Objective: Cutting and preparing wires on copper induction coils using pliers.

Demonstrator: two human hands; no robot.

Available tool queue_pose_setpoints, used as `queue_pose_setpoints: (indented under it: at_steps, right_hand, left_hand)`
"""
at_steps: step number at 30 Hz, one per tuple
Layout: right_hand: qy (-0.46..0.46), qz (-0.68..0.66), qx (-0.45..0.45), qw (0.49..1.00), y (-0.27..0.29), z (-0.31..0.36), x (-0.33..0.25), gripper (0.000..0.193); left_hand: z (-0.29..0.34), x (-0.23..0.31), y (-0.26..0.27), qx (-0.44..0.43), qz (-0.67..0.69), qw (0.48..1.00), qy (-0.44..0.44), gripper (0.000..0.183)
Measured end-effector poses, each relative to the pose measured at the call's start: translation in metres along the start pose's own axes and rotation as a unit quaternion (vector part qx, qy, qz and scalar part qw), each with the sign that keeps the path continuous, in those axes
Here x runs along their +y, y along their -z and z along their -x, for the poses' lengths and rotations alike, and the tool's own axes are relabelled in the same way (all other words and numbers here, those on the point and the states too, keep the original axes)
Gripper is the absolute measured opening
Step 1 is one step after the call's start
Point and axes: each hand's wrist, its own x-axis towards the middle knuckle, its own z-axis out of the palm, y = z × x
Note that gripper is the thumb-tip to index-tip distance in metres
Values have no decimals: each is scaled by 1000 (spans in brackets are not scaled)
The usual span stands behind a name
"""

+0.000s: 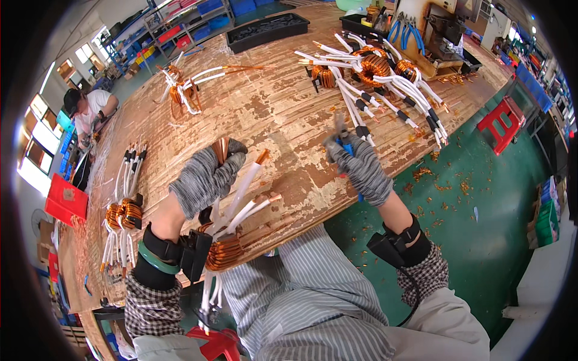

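Observation:
My left hand point(208, 177), in a grey knit glove, is closed around a bundle of bare copper wire ends point(223, 149). Just below it, at the table's near edge, rests a copper-wound coil point(224, 253) with white-sleeved leads point(244, 212), one ending in bare copper; the forearm partly hides them. My right hand point(365, 171), gloved alike, grips blue-handled pliers point(342, 129) over the table's right edge, jaws pointing away from me. A gap of bare table separates the two hands. Whether the pliers' jaws are parted is too small to tell.
More copper coils with white leads lie at the far right point(373, 69), far left point(180, 90) and near left point(123, 215). A black tray point(268, 33) sits at the back. Blue pliers point(406, 33) hang beside a machine point(442, 36). A person point(93, 111) works at the left; a red stool point(503, 125) stands right.

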Motion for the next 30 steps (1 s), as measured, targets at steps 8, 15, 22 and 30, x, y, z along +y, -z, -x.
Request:
queue_pose_setpoints:
  at_steps: [8, 15, 22, 30]
  right_hand:
    - [-122, -86, -219, 964, -36, -21, -24, 32]
    - [-107, -164, -193, 961, -59, -20, -14, 28]
    - [-111, -192, -157, 962, -56, -2, -22, 27]
    - [-85, -134, -136, 978, -54, 8, -30, 26]
  left_hand:
    - [-16, 13, 15, -74, -313, 943, -86, 31]
    - [-22, 11, 4, -36, -405, 908, -100, 26]
    - [-25, 23, -23, -35, -534, 837, -112, 29]
    - [-30, 50, -8, -101, -264, 957, 61, 51]
